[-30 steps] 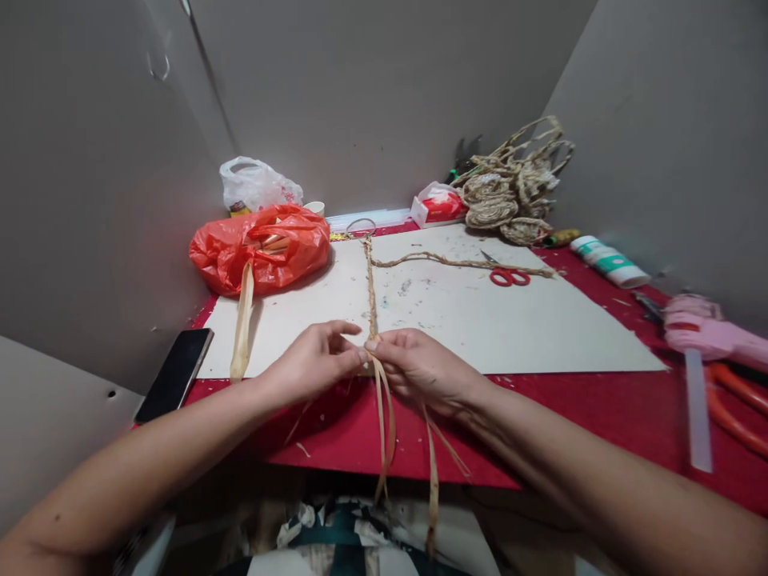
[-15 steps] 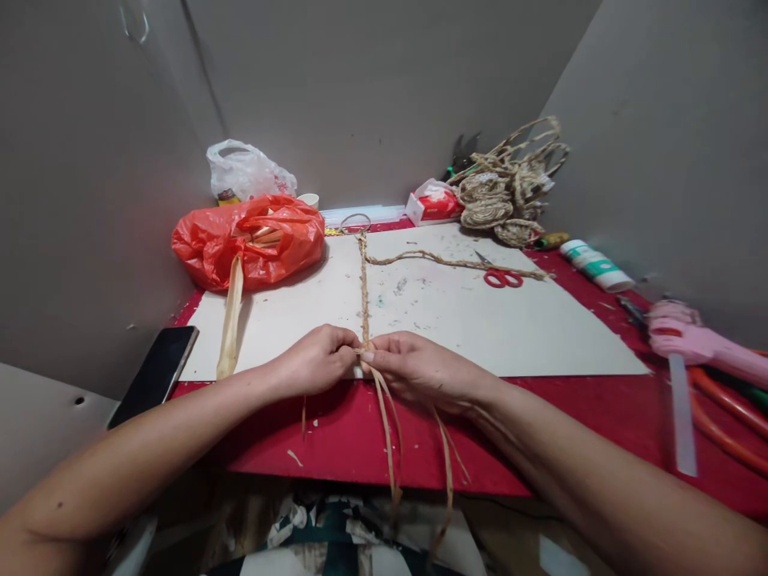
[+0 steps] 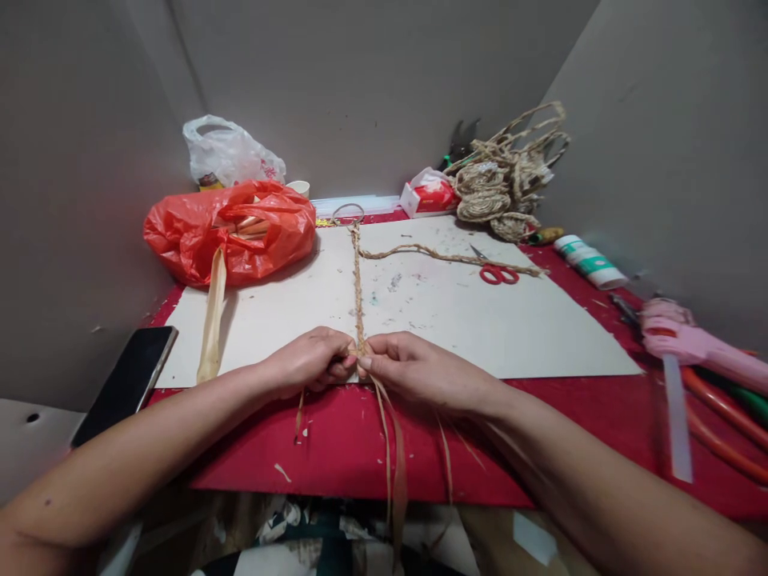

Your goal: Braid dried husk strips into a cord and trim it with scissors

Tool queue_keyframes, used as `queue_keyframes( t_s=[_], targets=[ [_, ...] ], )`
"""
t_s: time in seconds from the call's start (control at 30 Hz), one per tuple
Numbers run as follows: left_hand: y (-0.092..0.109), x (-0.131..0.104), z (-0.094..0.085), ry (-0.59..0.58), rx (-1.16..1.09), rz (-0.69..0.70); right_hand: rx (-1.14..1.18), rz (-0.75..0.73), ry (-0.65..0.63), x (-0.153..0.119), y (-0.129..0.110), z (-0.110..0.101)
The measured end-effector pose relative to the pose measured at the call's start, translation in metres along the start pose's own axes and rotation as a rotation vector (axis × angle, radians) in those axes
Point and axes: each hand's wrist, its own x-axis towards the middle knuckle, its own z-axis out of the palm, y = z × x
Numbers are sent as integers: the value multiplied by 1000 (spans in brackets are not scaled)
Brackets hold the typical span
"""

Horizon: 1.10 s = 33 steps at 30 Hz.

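Observation:
A tan braided cord [image 3: 358, 296] runs down the white board [image 3: 288, 320] from a metal ring [image 3: 348, 214]. At its lower end my left hand [image 3: 318, 358] is closed, pinching a strand on the left side. My right hand [image 3: 414, 366] pinches the braid's end from the right, thumb on top. Loose flat strands [image 3: 396, 464] hang from my right hand over the red table edge, and a short one dangles below my left hand. Another twisted cord [image 3: 432, 253] branches off right, near the red-handled scissors [image 3: 499, 274].
A red plastic bag [image 3: 270, 248] with a pale strip [image 3: 213, 320] sits left, beside a phone [image 3: 129, 384]. Rope coils [image 3: 486, 192] and a tissue pack [image 3: 429, 194] are at the back right. A pink glue gun [image 3: 684, 336] lies right.
The view has shifted slightly. My left hand has pulled its strand a little to the left of the braid. The hanging strands have swung, and one now shows its broad side.

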Motion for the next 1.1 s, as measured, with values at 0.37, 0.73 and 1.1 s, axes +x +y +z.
queue_keyframes(
  t_s=[0.37,0.73,1.1],
  targets=[
    [-6,2,0,-25,-69,13,-382,26,153,-8,-13,3],
    [-17,5,8,181,36,158,-524,108,119,-18,-23,-9],
    [-25,5,13,124,-19,294,-353,220,380,-22,-14,50]
  ],
)
